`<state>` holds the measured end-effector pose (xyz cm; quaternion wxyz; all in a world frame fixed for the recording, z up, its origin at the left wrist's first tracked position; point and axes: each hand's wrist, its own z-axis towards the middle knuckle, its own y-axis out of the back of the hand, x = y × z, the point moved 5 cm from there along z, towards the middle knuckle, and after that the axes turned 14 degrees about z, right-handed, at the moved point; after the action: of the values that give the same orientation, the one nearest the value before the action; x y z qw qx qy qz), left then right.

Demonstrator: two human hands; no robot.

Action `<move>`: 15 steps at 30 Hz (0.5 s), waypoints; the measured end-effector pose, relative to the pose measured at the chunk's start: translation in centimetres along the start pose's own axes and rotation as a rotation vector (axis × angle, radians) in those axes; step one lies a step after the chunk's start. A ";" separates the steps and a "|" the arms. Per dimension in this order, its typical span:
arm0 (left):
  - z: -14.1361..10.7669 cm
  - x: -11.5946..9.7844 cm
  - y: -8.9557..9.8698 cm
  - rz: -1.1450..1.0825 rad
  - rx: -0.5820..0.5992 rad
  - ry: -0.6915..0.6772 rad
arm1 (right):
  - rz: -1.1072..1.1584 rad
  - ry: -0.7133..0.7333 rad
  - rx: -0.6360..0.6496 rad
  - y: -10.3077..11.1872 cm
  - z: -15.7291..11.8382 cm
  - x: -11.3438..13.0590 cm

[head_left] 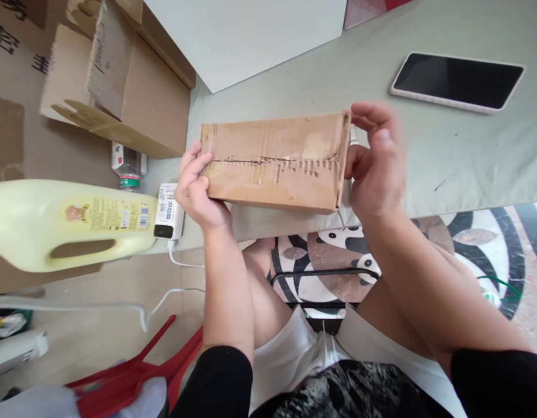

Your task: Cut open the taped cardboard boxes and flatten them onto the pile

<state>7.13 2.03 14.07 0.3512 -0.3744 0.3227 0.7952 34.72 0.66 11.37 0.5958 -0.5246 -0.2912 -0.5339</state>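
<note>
A small brown cardboard box [274,139] is held up over the front edge of the covered table. A torn, perforated seam with shiny tape runs along its face. My left hand [202,188] wraps round the box's left end, fingers on the side and face. At the other end, my right hand [379,162] has its fingers curled against the end edge, slightly blurred. Its index finger and thumb touch the rim there, and a small pale bit shows between them; I cannot make out what that is.
A phone [460,81] lies at the right on the table cover [433,151]. To the left are an open carton [150,98], a yellow jug [20,223], a bottle [129,168] and a white power bank [169,209] with a cable. A white panel [251,35] stands behind.
</note>
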 end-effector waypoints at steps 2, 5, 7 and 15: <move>0.5 0.7 0.6 -0.077 -0.055 0.054 | 0.019 -0.025 -0.088 0.3 0.2 0.0; 1.2 2.5 1.5 -0.210 -0.130 0.202 | -0.070 -0.153 -0.143 0.6 0.4 -1.2; 1.6 3.6 1.9 -0.233 -0.113 0.270 | -0.093 -0.280 -0.090 0.4 0.2 -2.4; 0.4 3.6 0.3 -0.435 0.067 0.497 | 0.133 -0.137 0.461 -3.4 -1.0 0.1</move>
<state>5.03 3.31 11.45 0.4352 -0.6053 0.3370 0.5749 31.36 0.06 12.27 0.7123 -0.4278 -0.4097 -0.3764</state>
